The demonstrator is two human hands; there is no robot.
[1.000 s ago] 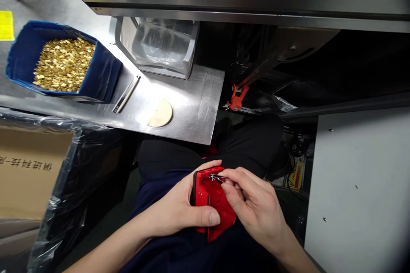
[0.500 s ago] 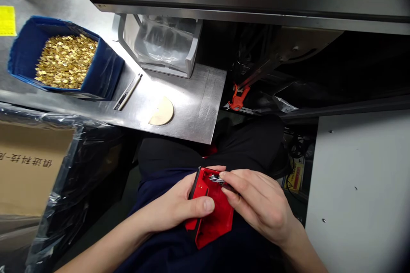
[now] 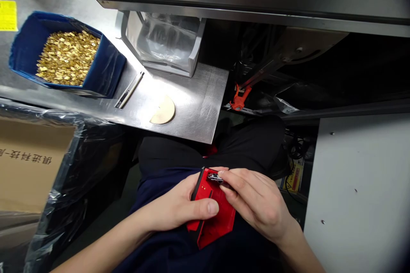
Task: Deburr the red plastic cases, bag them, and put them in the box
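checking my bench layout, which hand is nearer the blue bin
Left. The left hand, gripping the red part, is below-right of the blue bin in frame; the right hand is farther right.

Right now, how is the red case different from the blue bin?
The red case sits in the left grip; the blue bin rests on the metal table. The bin looks bigger than the case. The bin holds many golden pieces; the case has a shiny metal piece at its corner. Both are hollow.

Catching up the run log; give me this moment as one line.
left hand: holds red case | right hand: holds metal piece at case's corner | bench: blue bin with gold parts
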